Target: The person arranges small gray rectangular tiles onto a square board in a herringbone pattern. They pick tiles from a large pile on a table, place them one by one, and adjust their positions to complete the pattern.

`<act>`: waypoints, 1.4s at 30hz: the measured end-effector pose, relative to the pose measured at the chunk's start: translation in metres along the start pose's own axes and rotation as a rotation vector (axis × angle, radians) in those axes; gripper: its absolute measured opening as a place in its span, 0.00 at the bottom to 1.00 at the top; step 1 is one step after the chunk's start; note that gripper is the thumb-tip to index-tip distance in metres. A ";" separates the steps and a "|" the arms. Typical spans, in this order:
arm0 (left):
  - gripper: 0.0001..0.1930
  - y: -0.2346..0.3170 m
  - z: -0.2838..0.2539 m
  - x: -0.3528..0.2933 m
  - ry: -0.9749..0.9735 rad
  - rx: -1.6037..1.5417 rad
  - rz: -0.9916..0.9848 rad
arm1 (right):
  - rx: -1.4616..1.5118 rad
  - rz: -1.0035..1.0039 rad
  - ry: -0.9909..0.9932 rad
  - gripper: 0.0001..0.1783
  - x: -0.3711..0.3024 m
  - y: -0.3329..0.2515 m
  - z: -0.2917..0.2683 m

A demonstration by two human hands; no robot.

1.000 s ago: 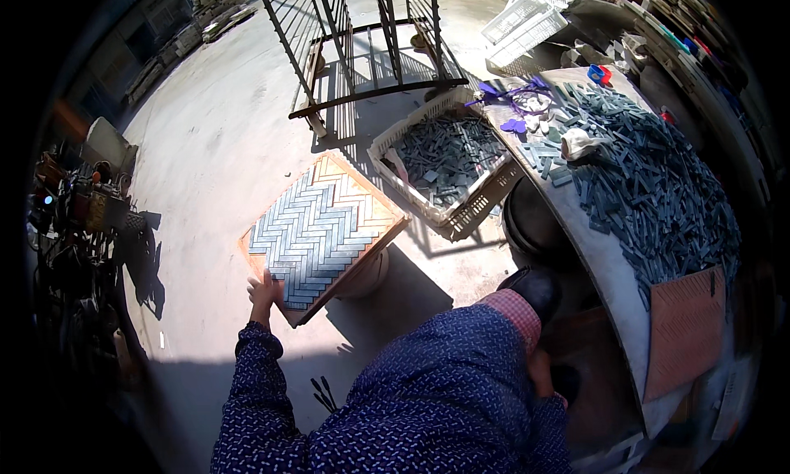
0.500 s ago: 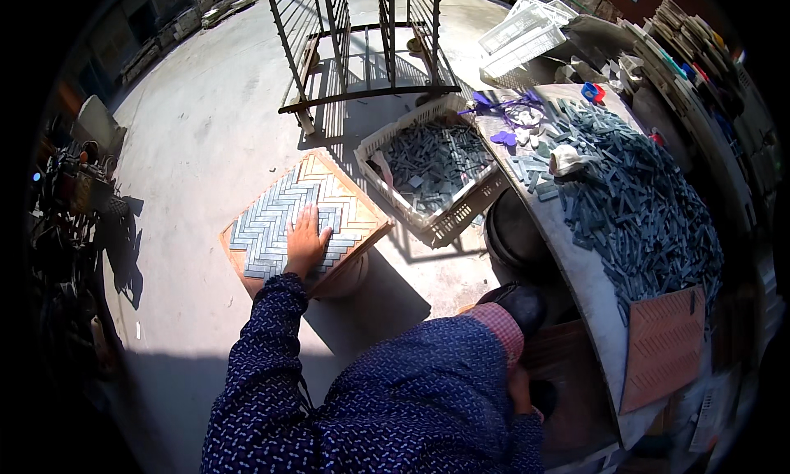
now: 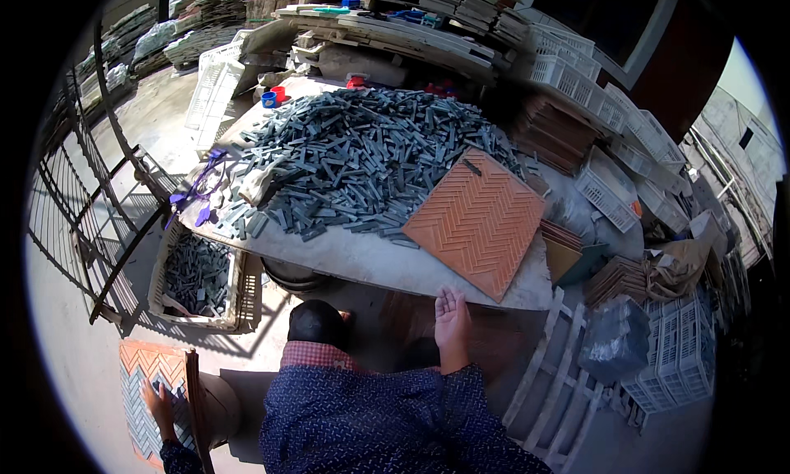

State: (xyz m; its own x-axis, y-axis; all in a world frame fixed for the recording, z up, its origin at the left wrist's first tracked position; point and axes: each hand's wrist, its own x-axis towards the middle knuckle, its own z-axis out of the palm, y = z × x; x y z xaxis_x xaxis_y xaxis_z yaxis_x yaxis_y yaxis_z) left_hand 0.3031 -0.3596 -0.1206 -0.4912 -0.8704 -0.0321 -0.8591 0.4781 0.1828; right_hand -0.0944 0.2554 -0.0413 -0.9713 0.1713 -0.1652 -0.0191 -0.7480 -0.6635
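Note:
My left hand (image 3: pixel 159 406) rests with its fingers apart on a herringbone-grooved orange board (image 3: pixel 156 352) at the lower left. Grey strip tiles (image 3: pixel 136 408) fill much of its grooves, while the far end shows bare orange. My right hand (image 3: pixel 451 324) is raised at the table's near edge, palm showing and fingers stretched out, holding nothing. Just beyond it lies a second orange grooved board (image 3: pixel 485 227), tilted like a diamond, with one dark strip tile (image 3: pixel 471 167) on it. A big heap of grey strip tiles (image 3: pixel 354 161) covers the table behind.
A cream plastic crate (image 3: pixel 239 289) of tile pieces stands on the floor left of the table (image 3: pixel 362 256). Farther left is a metal rack (image 3: pixel 107 268). A slatted pallet (image 3: pixel 547 367) and stacked white crates (image 3: pixel 683 350) stand at the right. Purple straps (image 3: pixel 197 186) lie on the table's left end.
My view has swung right toward the table, so the left-hand board now appears at lower left. My right hand has come up from beside my leg to the table edge.

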 end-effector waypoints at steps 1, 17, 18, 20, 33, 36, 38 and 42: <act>0.30 0.006 0.001 -0.003 0.054 -0.187 0.075 | 0.108 0.019 0.048 0.35 0.009 -0.006 0.006; 0.20 0.217 -0.010 -0.094 -0.081 -0.679 0.723 | 0.370 -0.009 -0.006 0.06 0.083 -0.091 0.010; 0.19 0.251 -0.038 -0.120 -0.223 -0.792 0.658 | 0.319 -0.023 -0.013 0.06 0.071 -0.098 0.008; 0.18 0.269 -0.030 -0.129 -0.362 -0.856 0.715 | 0.225 -0.017 -0.017 0.05 0.033 -0.099 0.022; 0.22 0.422 -0.074 -0.220 -1.232 -1.347 0.224 | -0.172 0.231 -0.171 0.16 -0.224 -0.031 -0.050; 0.19 0.402 -0.077 -0.216 -1.312 -1.436 0.151 | -0.414 0.391 -0.342 0.19 -0.244 0.018 -0.132; 0.19 0.385 -0.067 -0.198 -1.281 -1.453 0.118 | -0.271 0.452 -0.323 0.22 -0.247 0.006 -0.128; 0.19 0.403 -0.046 -0.159 -1.307 -1.402 0.164 | 0.064 0.465 -0.010 0.28 -0.236 -0.054 -0.083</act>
State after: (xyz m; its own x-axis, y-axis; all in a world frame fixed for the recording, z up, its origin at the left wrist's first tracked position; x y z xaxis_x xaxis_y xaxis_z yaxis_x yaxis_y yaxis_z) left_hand 0.0421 -0.0339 0.0033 -0.9021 0.1002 -0.4197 -0.4150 -0.4676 0.7805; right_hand 0.1554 0.3083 -0.0273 -0.8824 -0.1968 -0.4273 0.4042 -0.7819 -0.4746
